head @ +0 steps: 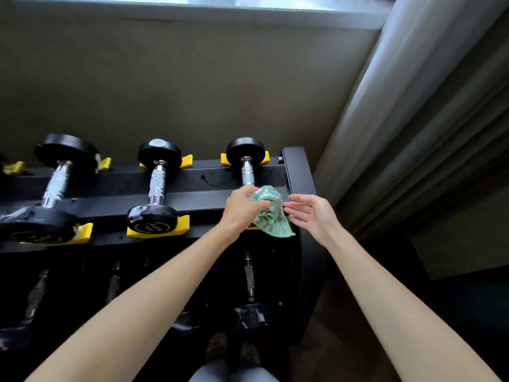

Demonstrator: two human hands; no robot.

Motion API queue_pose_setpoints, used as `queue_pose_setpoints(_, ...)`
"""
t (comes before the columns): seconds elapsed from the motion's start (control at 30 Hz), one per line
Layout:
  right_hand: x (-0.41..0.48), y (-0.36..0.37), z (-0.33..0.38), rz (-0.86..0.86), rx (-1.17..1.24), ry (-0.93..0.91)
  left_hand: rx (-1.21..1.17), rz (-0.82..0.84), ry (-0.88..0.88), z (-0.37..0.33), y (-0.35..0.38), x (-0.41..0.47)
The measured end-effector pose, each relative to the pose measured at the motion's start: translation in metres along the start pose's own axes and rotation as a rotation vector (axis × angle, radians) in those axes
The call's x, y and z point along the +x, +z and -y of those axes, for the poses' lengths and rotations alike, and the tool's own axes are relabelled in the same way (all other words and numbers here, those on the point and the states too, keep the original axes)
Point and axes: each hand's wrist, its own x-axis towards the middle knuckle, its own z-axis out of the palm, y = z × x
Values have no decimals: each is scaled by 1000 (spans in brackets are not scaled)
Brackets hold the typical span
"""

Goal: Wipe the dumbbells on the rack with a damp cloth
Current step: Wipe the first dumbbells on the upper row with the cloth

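Glossy chrome-metal dumbbell handles (pixel 247 172), matt black rack (pixel 294 172), soft green cloth (pixel 271 213).

Three chrome-handled black dumbbells (pixel 157 186) lie abreast on the black metal rack (pixel 198 199), a pale curtain (pixel 413 119) at its right.

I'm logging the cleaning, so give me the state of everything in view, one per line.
right dumbbell: on rack, near head hidden
cloth: bunched, over right dumbbell's near end
left hand: grips the cloth
right hand: open, holds nothing
middle dumbbell: on rack, near head smeared white
left dumbbell: on rack, near head smeared white
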Motion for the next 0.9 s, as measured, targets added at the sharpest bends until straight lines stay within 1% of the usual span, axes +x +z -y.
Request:
queue_pose_setpoints(0.07,-4,14,7,70,-43,-60,-13,-81,-5,-5,-14,0)
queue_pose_setpoints(0.13,-11,35,11,151,-91,-108,40,-166,26,-9,-27,-3)
queue_pose_setpoints(0.2,-16,58,14,269,-109,-118,55,-200,60,-10,-40,-5)
queue_pose_setpoints(0.3,-17,86,16,426,6,-42,-17,-123,65,-10,-57,-6)
queue_pose_setpoints(0.37,-11,99,17,470,47,-27,-75,-36,65,-13,-70,-6)
queue_pose_setpoints(0.43,0,112,17,438,31,-75,-158,24,59,-15,-85,-2)
queue_pose_setpoints(0.47,6,117,17,387,36,-104,-186,38,59,-16,-91,2)
queue_pose_setpoints(0.53,18,125,20,253,25,-168,-191,-11,52,-16,-104,13)
queue_pose_setpoints(0.57,24,130,21,170,-34,-221,-186,-60,37,-14,-113,21)
queue_pose_setpoints(0.63,35,137,23,21,-292,-351,-149,-148,6,-6,-128,38)
queue_pose_setpoints(0.7,49,151,20,-82,-631,-470,-82,-156,-8,4,-146,57)
queue_pose_setpoints(0.77,61,166,12,-97,-977,-552,-41,-134,-16,13,-159,74)
queue_pose_setpoints(0.83,77,179,0,-62,-1333,-584,-24,-120,-27,18,-171,91)
queue_pose_setpoints(0.9,92,185,-13,-37,-1645,-525,-11,-107,-44,23,-179,107)
